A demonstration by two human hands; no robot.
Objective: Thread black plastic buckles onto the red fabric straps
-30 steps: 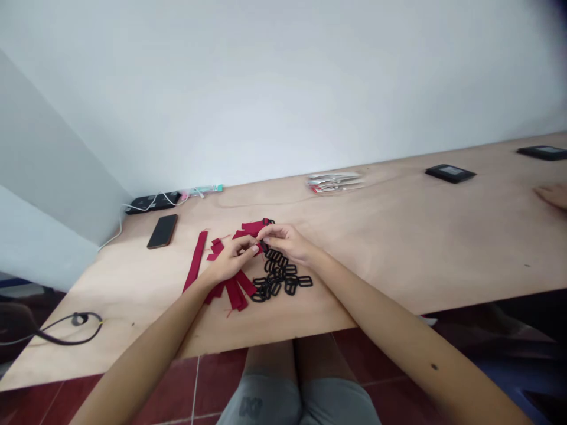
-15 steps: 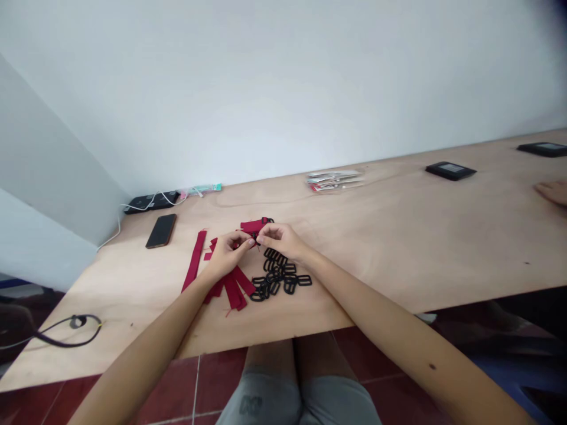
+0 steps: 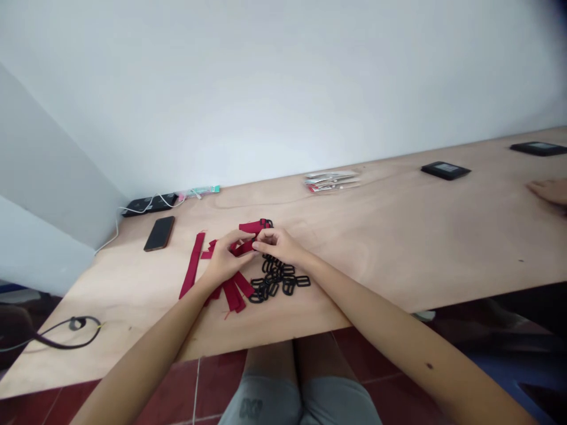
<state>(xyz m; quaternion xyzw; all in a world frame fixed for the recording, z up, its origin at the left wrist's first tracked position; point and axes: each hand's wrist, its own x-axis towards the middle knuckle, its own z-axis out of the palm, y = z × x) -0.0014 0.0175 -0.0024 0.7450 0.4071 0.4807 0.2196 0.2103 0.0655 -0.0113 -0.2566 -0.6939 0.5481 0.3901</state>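
Observation:
My left hand (image 3: 227, 258) is curled round a short red webbing strap (image 3: 243, 248), which shows between its thumb and fingers. Fingertips of my right hand (image 3: 283, 246) pinch at the strap's right end, where a small dark bit of a black slider buckle (image 3: 254, 240) shows; most of it is hidden. Just beyond the hands lies a red strap with a black buckle on it (image 3: 252, 226). Below my right hand is a pile of black slider buckles (image 3: 277, 274). Several loose red straps (image 3: 233, 293) spread under my left wrist, and a longer red strap (image 3: 192, 265) lies to the left.
A phone (image 3: 159, 234) rests at the left, near black boxes with a white cable (image 3: 149, 204). Flat plastic packets (image 3: 332, 181) lie by the wall. Two black devices (image 3: 445, 170) sit farther right, near another person's hand (image 3: 549, 190). A dark cable loop (image 3: 84, 333) lies front left.
My fingertips have moved slightly down and the left thumb and fingers have parted more, so the red strap between the hands now shows. The view has shifted a little.

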